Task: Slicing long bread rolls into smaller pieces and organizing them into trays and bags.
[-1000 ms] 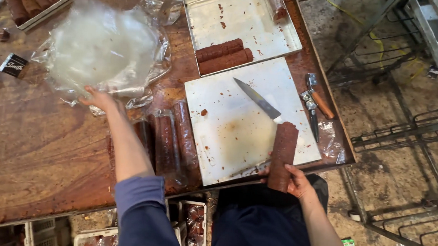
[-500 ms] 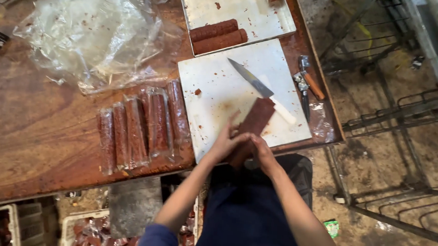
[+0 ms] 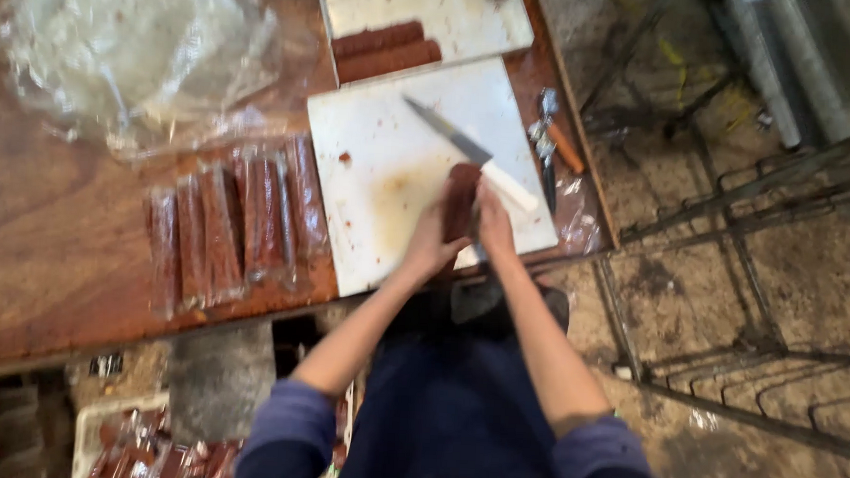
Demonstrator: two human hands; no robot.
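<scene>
Both my hands close around one reddish-brown bar over the near edge of a white cutting board. My left hand grips its left side and my right hand its right side. A knife with a white handle lies diagonally on the board just beyond my hands. Several wrapped brown bars lie side by side on the wooden table, left of the board.
A second white tray behind the board holds two brown bars. Crumpled clear plastic film covers the far left of the table. Small tools lie by the table's right edge. Metal racks stand on the floor at right.
My left hand left the plastic film and joined the right on the bar, which now stands nearer upright over the board's front edge. The view has shifted.
</scene>
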